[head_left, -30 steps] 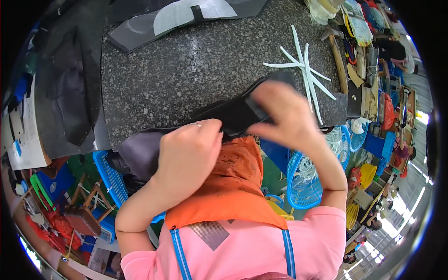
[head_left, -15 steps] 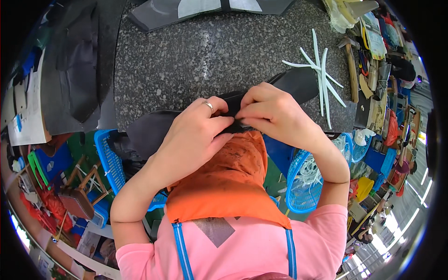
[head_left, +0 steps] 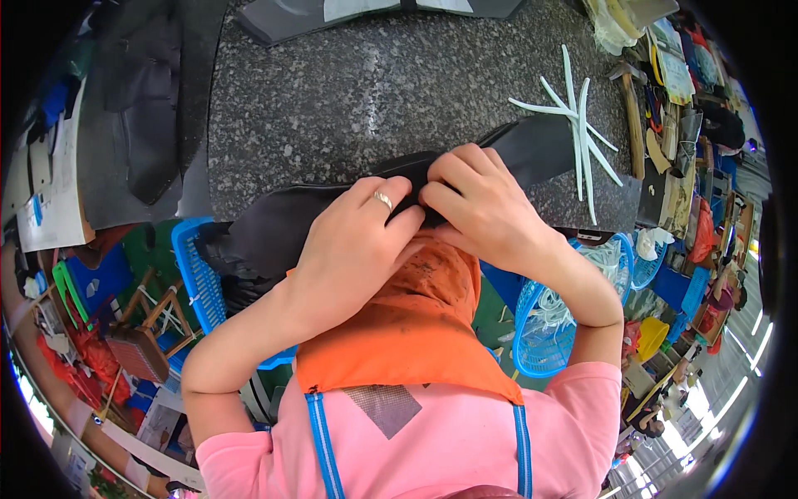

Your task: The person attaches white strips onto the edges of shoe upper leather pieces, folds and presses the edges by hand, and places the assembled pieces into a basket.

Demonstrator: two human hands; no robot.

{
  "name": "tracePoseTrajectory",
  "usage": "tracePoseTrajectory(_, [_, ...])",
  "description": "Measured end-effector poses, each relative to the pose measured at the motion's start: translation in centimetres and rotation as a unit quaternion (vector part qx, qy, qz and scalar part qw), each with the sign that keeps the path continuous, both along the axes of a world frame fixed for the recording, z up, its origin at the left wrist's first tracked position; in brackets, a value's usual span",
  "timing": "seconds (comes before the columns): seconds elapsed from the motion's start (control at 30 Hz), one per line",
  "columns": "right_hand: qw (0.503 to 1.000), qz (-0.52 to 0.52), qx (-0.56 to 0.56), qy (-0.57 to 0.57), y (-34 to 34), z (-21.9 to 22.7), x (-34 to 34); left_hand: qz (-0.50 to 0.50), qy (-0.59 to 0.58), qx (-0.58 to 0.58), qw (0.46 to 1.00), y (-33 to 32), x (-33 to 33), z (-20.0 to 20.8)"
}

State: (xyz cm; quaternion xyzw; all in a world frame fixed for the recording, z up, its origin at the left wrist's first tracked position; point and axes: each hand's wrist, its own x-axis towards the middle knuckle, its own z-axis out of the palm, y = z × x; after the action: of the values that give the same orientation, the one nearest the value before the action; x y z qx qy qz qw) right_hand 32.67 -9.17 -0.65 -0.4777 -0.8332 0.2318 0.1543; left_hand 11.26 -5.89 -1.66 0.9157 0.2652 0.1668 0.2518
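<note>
A long piece of black, leather-like material lies along the near edge of the speckled stone tabletop, partly hanging over it. My left hand, wearing a ring, presses bent fingers onto its middle. Close beside it, my right hand has its fingers curled over the same piece. Both hands pinch the black material where they almost meet, and the thumbs are mostly hidden beneath. Right of my right hand, several pale, thin strips lie crossed over one another, near the black piece's right end.
More black sheets lie at the left, and another black piece with white patches at the far edge. A hammer and assorted tools line the right. Blue baskets stand below the table on both sides. An orange apron covers my lap.
My left wrist and forearm have shifted slightly left and down. The right-hand fingers have tucked in closer over the black piece, whose right end now reaches nearer the strips.
</note>
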Motion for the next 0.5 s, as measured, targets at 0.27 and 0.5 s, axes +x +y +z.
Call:
tracePoseTrajectory(0.27, [0.982, 0.069, 0.171, 0.03, -2.0, -2.5, 1.5, 0.058, 0.017, -0.106, 0.992, 1.1, 1.3, 0.2])
tracePoseTrajectory(0.5, [0.997, -0.017, 0.073, -0.03, -1.0, -0.5, -1.2, -0.022, 0.022, 0.083, 0.996, -0.4, -1.5, 0.0])
